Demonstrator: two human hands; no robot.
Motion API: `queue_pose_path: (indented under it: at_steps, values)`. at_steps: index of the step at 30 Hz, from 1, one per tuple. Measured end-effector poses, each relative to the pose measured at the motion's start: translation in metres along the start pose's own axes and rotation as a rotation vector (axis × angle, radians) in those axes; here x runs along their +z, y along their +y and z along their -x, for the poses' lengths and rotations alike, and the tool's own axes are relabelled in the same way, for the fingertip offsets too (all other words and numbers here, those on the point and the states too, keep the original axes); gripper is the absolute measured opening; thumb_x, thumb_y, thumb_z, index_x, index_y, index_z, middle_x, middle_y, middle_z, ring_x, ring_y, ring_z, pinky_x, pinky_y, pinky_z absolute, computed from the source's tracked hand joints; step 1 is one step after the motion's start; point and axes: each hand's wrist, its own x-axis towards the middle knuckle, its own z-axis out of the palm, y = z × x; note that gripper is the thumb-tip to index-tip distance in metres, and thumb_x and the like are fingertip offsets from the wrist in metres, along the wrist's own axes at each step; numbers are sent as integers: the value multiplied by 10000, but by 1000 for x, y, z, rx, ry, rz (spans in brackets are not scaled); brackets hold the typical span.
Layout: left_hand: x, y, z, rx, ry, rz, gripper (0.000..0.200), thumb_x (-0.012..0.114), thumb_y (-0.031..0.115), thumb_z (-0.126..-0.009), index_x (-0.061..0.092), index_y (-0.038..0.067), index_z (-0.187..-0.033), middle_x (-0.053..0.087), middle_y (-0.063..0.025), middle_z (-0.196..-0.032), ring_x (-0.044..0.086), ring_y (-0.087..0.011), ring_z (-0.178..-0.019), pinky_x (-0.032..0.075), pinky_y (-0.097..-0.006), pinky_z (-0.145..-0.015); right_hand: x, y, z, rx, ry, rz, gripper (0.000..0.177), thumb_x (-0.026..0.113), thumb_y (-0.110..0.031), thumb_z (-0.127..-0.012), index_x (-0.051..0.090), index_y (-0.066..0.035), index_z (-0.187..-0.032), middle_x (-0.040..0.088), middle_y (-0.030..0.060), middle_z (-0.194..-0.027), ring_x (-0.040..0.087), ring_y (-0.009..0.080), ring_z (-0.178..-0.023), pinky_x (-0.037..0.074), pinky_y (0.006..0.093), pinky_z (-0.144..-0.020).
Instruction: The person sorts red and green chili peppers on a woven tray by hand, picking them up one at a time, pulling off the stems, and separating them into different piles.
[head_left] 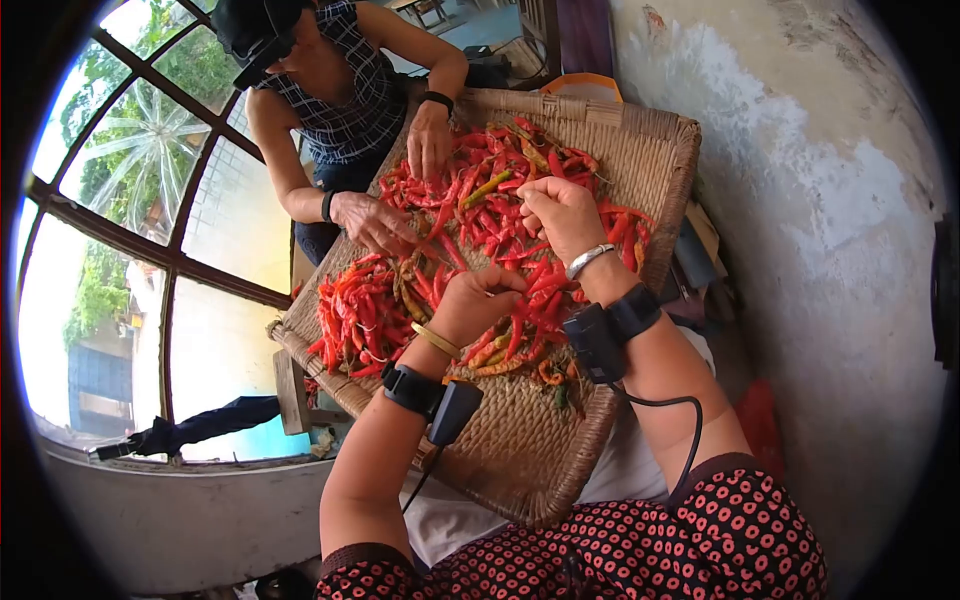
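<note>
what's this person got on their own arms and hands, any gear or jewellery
At the left hand: a gold bangle, then a black strap with a black box and thin lead. At the right hand: a silver bracelet, a second black box on a strap, a looping black cable. Dark sleeves with red dots.

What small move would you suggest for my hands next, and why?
Probably draw the left hand back with a few red chillies: its fingers are curled into the pile on the woven tray, while the right hand is closed farther along it.
</note>
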Motion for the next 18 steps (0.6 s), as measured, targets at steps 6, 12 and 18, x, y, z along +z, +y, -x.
queue_pose_path:
  at_steps: [6, 12, 18]
  values:
    - [-37, -4, -5, 68, 238, -109, 133, 606, 10, -788, 621, 22, -920, 626, -13, -853, 584, -100, -770, 464, -222, -692, -3, -6, 2, 65, -98, 133, 175, 545, -167, -851, 618, -24, -919, 604, 18, -753, 553, 66, -609, 432, 196, -522]
    - [-27, -11, -2, 75, 61, -718, 237, 631, 241, -760, 636, 38, -882, 623, -136, -816, 597, -306, -741, 475, -364, -659, -2, 4, 4, 79, -358, 372, 184, 547, -166, -850, 615, -3, -901, 605, 14, -774, 541, 70, -607, 449, 211, -556]
    - [-15, -21, 6, 3, -160, -747, 232, 642, 235, -741, 652, 51, -882, 636, -120, -753, 617, -268, -711, 475, -346, -638, -2, 10, 13, -73, -434, 713, 167, 580, -156, -788, 640, -26, -873, 636, 69, -734, 600, 153, -667, 469, 295, -623]
